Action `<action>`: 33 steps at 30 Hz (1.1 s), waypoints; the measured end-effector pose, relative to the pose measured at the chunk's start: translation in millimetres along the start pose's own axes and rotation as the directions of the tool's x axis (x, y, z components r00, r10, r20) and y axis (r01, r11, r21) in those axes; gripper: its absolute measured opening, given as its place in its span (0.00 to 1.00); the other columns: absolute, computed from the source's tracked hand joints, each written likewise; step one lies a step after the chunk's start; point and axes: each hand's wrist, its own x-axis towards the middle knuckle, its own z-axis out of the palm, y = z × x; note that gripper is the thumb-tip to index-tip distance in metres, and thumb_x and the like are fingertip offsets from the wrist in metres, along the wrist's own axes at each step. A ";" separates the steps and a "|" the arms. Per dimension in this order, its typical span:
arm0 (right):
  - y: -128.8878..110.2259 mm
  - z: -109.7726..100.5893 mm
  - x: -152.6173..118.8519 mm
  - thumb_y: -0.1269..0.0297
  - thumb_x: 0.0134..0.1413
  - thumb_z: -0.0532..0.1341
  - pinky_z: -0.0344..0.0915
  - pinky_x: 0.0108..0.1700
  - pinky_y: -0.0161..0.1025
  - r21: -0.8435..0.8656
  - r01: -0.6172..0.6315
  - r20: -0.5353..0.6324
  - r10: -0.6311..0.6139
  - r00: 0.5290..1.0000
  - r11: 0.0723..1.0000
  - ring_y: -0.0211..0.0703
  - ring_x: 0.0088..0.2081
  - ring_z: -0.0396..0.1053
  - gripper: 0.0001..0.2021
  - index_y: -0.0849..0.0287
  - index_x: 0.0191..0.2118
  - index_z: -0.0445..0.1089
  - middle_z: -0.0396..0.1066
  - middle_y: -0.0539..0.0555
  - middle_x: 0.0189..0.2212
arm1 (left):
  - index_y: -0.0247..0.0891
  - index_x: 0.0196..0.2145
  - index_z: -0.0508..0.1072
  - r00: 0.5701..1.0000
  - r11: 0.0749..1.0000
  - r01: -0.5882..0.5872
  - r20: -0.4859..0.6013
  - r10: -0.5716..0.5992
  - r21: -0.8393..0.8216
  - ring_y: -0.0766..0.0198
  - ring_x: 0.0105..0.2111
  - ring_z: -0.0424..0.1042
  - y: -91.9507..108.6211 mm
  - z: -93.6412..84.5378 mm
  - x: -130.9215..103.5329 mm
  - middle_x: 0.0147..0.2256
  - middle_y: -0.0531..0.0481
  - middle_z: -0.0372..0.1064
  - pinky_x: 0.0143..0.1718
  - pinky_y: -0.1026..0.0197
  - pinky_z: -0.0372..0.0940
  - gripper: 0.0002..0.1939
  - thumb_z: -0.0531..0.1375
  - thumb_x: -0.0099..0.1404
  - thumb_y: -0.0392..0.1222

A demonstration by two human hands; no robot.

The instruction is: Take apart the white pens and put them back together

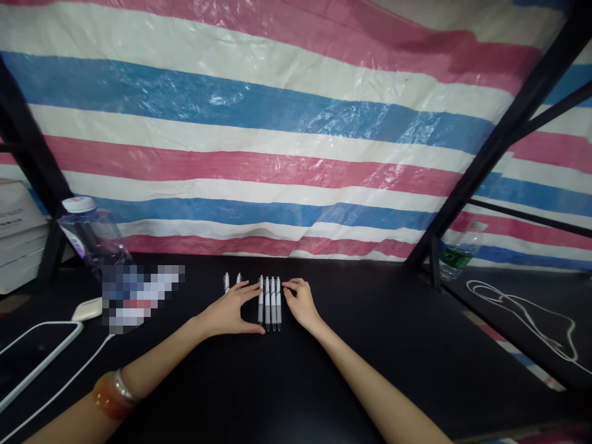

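Observation:
Several slim pens [273, 302] with white upper barrels and grey grips lie side by side in a row on the black tabletop, their clear tips toward me. My left hand [226, 311] is open at the left of the row, its fingers spread. The index fingertip is by the upper part of the leftmost pen and the thumb by its lower end. Close to the row's right side, my right hand [300, 302] has its fingers bent and drawn together, with nothing visible in them. Beyond my left hand lie a white pen [226, 282] and another pen [239, 278], partly hidden by my fingers.
A clear bottle [92, 234] with a white cap stands at the left, near a white case [87, 309] and a white cable [69, 385]. Striped plastic sheeting [259, 166] hangs behind the table. A green-labelled bottle [460, 253] and a coiled cable [522, 314] are at the right.

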 end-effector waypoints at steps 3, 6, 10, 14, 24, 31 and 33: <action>0.0 0.2 -0.1 0.71 0.52 0.55 0.58 0.51 0.42 0.012 -0.001 -0.009 0.001 1.000 1.000 0.46 0.44 0.63 0.13 0.60 0.39 0.75 0.68 0.58 0.40 | 0.44 0.58 0.59 1.000 1.000 -0.019 -0.008 0.019 0.006 0.46 0.61 0.45 1.5 -1.1 -0.7 0.60 0.47 0.53 0.58 0.45 0.49 0.46 0.61 0.44 0.67; -0.2 0.2 0.0 0.71 0.52 0.55 0.59 0.50 0.41 0.023 0.001 -0.012 -0.001 1.000 1.000 0.46 0.43 0.63 0.13 0.60 0.38 0.76 0.69 0.58 0.39 | 0.43 0.57 0.60 1.000 1.000 -0.025 -0.007 0.025 0.014 0.47 0.61 0.45 2.5 -1.6 -1.1 0.60 0.47 0.54 0.58 0.45 0.50 0.46 0.61 0.44 0.67; -0.7 -0.5 0.0 0.71 0.52 0.55 0.59 0.50 0.41 0.024 0.005 -0.007 -0.004 1.000 1.000 0.46 0.44 0.63 0.12 0.59 0.38 0.76 0.69 0.57 0.39 | 0.43 0.57 0.61 1.000 0.999 -0.028 -0.012 0.028 0.025 0.48 0.61 0.46 2.7 -1.3 -0.8 0.59 0.46 0.55 0.58 0.46 0.51 0.46 0.61 0.44 0.67; -0.6 -0.6 0.0 0.71 0.52 0.55 0.58 0.51 0.42 0.022 0.001 -0.010 0.000 1.000 1.000 0.46 0.44 0.63 0.12 0.59 0.38 0.76 0.69 0.57 0.39 | 0.42 0.56 0.61 0.999 0.999 -0.037 -0.023 0.038 0.031 0.49 0.61 0.48 3.6 -1.3 -0.5 0.58 0.45 0.56 0.58 0.46 0.51 0.46 0.62 0.43 0.66; -0.2 0.7 0.2 0.71 0.52 0.55 0.58 0.51 0.41 0.022 -0.002 -0.013 0.002 1.000 1.000 0.45 0.43 0.63 0.12 0.59 0.38 0.76 0.69 0.57 0.39 | 0.42 0.56 0.61 0.999 0.998 -0.043 -0.028 0.044 0.039 0.49 0.61 0.48 5.4 -1.4 -1.0 0.57 0.45 0.58 0.58 0.47 0.51 0.46 0.61 0.43 0.67; -2.0 -1.1 -0.5 0.71 0.52 0.55 0.58 0.51 0.41 0.012 0.005 -0.004 -0.005 1.000 1.000 0.46 0.43 0.63 0.13 0.59 0.38 0.76 0.69 0.57 0.39 | 0.42 0.57 0.60 0.999 0.999 -0.040 -0.023 0.041 0.033 0.49 0.61 0.48 5.0 -0.8 -1.2 0.58 0.47 0.58 0.58 0.47 0.50 0.46 0.61 0.43 0.68; -0.6 -0.2 -0.3 0.71 0.52 0.55 0.59 0.50 0.42 0.013 0.007 -0.011 -0.007 1.000 1.000 0.46 0.43 0.63 0.13 0.58 0.38 0.76 0.69 0.57 0.38 | 0.43 0.57 0.60 0.999 0.999 -0.039 -0.028 0.039 0.027 0.48 0.60 0.48 5.0 -0.6 -1.8 0.57 0.47 0.58 0.58 0.47 0.51 0.46 0.61 0.43 0.68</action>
